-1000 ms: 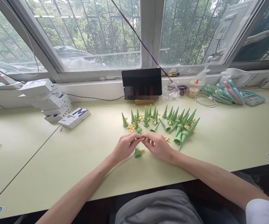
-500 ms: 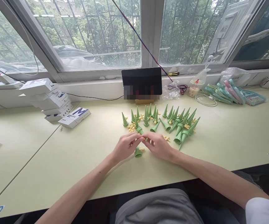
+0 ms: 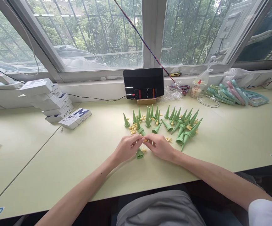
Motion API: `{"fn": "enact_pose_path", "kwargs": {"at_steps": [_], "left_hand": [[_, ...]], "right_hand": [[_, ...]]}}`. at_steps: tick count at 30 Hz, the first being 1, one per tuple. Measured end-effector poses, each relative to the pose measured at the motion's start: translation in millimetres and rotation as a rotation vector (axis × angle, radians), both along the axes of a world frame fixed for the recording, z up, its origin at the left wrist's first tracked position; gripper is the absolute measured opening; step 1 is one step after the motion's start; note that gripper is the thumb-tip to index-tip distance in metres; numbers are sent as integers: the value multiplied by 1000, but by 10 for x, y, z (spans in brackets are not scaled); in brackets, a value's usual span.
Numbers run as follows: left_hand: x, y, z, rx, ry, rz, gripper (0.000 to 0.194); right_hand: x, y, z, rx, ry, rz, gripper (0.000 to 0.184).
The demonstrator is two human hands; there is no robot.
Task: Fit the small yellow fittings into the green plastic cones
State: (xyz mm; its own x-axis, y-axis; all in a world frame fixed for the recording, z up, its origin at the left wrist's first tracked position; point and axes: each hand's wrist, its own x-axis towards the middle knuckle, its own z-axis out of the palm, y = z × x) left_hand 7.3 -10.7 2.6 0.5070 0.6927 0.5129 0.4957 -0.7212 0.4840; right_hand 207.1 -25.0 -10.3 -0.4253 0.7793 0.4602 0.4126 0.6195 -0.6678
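Observation:
My left hand (image 3: 128, 147) and my right hand (image 3: 161, 147) meet at the fingertips over the near side of a group of green plastic spikes. A small yellow plastic piece (image 3: 145, 140) is pinched between the thumbs and forefingers of both; the fingers hide most of it. Just below the hands lies a green spike (image 3: 140, 154), its threaded wide end towards me and a yellow piece (image 3: 144, 150) beside it. Beyond my fingertips another green spike (image 3: 141, 131) lies tilted. A heap of loose yellow pieces (image 3: 133, 128) sits to its left.
More green spikes (image 3: 183, 130) stand and lie to the right, with yellow pieces among them. Behind are a black tablet (image 3: 142, 78) and a phone (image 3: 145, 94). White boxes (image 3: 75, 118) are at left; a bagged cup (image 3: 197, 89) and teal and pink items (image 3: 235, 92) at back right.

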Motion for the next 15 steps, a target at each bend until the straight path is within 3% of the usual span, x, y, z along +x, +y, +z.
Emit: {"fn": "enact_pose_path", "kwargs": {"at_steps": [7, 15], "left_hand": [[-11, 13, -23, -95, 61, 37, 27], [-17, 27, 2, -98, 83, -42, 27]], "right_hand": [[4, 5, 13, -6, -32, 9, 15], [11, 9, 14, -17, -79, 22, 14]]}}
